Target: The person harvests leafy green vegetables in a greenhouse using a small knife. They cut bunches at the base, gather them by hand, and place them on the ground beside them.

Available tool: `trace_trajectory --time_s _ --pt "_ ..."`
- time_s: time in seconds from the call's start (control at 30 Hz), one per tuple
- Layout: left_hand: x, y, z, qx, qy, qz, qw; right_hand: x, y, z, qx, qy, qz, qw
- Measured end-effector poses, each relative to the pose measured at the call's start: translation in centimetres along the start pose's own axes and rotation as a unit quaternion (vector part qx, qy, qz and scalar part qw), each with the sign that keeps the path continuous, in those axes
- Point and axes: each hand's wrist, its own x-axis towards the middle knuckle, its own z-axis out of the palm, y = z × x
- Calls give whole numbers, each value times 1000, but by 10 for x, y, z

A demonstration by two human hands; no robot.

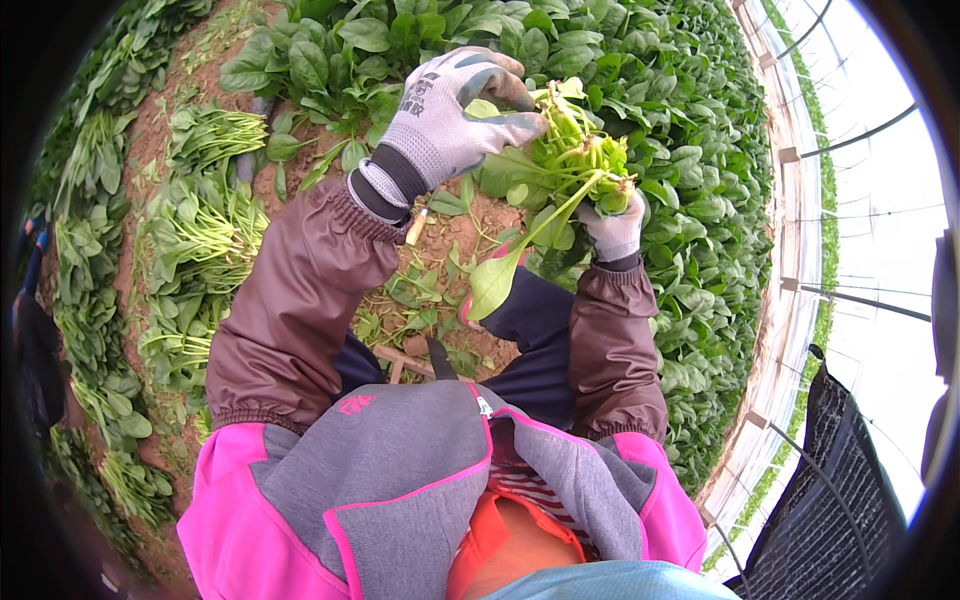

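Note:
My right hand (616, 225), in a pale knit glove, grips a bunch of spinach (577, 157) from below and the right. The cut root ends face up, and a long-stemmed leaf (491, 283) hangs down from it. At the bunch's left side is my left hand (465, 109), in a grey-white glove with darker coated fingers. Its thumb and fingers are apart, their tips close to the stems; whether they touch is unclear. Below my left wrist shows the wooden handle (416, 227) of a small tool, its other end mostly hidden.
Cut spinach bunches (214, 232) lie in rows on the soil at left. Dense growing spinach (697, 225) fills the right and top. Beyond it runs the greenhouse's plastic side wall (799, 195) with curved hoops. A wooden piece (401, 361) lies between my legs; dark netting (832, 480) hangs lower right.

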Motion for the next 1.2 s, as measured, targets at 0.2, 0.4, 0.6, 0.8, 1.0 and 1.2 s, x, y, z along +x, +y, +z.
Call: trace_trajectory --time_s 0.2,0.4,0.6,0.8,1.0,1.2 --pt "-8 23 10 250 91 223 938 3 5 -1 -57 -7 -35 998" --pt "-10 14 11 277 42 245 928 0 7 -1 -18 -19 -23 999" --pt "-4 10 9 201 38 261 943 1 2 1 -6 -35 -14 999" --pt "-1 22 -4 278 62 342 895 1 5 -2 -30 -25 -47 998" --pt "4 20 -18 54 33 257 964 0 7 -8 -44 -22 -46 998" --pt "3 -2 -29 153 110 103 977 1 8 -14 -51 -11 -29 998"
